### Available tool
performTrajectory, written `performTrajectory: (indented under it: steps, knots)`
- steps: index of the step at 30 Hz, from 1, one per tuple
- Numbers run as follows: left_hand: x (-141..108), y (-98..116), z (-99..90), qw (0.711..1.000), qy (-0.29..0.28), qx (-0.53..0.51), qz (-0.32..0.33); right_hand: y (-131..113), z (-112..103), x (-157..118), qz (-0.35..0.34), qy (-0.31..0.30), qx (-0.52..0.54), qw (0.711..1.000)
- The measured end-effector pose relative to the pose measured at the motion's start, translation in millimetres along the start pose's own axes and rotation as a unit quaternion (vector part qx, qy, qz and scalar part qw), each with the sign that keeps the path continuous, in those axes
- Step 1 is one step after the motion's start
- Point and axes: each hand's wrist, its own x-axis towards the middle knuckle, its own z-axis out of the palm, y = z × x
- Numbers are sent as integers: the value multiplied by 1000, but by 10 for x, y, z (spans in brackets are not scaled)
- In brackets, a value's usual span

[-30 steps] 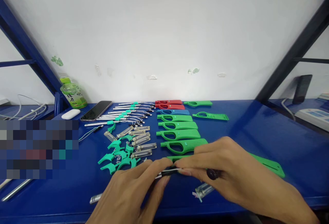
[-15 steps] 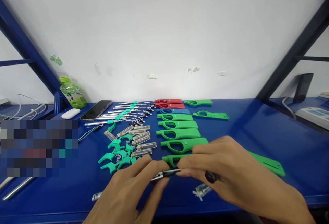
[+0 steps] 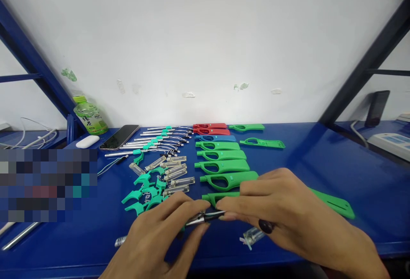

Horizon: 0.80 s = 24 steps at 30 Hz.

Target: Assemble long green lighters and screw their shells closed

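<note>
Head view: my left fingers (image 3: 199, 205) pinch a metal tube (image 3: 194, 221), my right fingers (image 3: 231, 204) grip the black piece (image 3: 210, 217), and a hard tug could pull the pale wire (image 3: 215, 213) loose.

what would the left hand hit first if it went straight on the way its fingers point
Most likely the fingertips of the right hand, just ahead of the left hand. The green handle lies close by, but its depth below the hands is hard to judge.
</note>
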Motion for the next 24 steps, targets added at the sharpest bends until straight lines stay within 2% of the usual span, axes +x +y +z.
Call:
performTrajectory:
  steps: [4, 8, 14, 19, 24]
  knots:
    - [-2, -22, -7, 999, -18, -49, 8, 12, 22, 25, 9, 9, 28, 1000]
    - [-38, -66, 5, 999, -18, -40, -4, 9, 55, 82, 26, 10, 81, 996]
    - [30, -28, -24, 992, -81, -96, -4, -44, 115, 110, 41, 12, 90, 995]
    - [-53, 30, -43, 1000, -18, -9, -21, -90, 110, 103, 63, -10, 92, 994]
    - [-143, 29, -26, 999, -11, 17, -50, -84, 86, 100, 72, -35, 111, 991]
